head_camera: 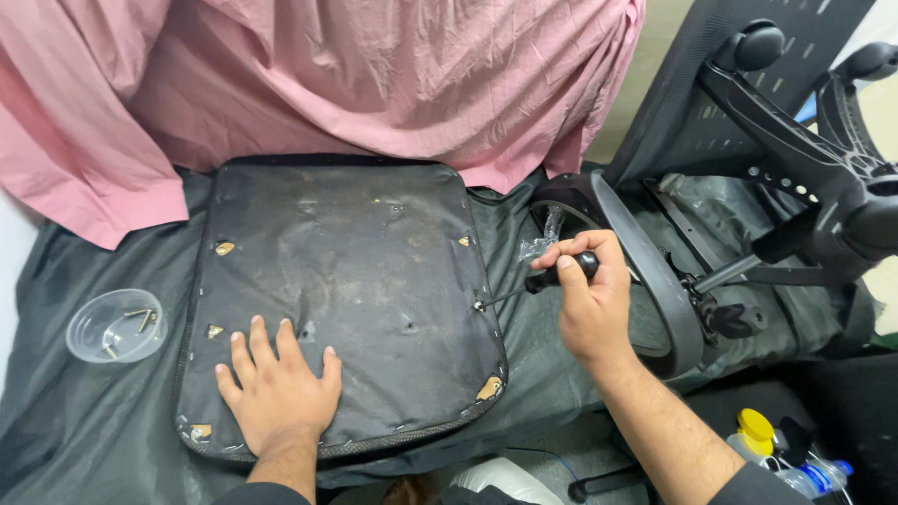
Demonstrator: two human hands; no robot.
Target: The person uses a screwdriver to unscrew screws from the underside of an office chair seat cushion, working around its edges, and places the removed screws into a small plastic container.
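Your left hand (278, 388) lies spread flat, pinning the black seat panel (341, 290) steady, while your right hand (589, 295) grips the screwdriver (538, 283) against its edge.

I see my left hand (278, 383) pressed flat on the near part of the black seat pad (341, 281), while my right hand (589, 299) grips a screwdriver (538, 283) whose tip meets the pad's right edge.
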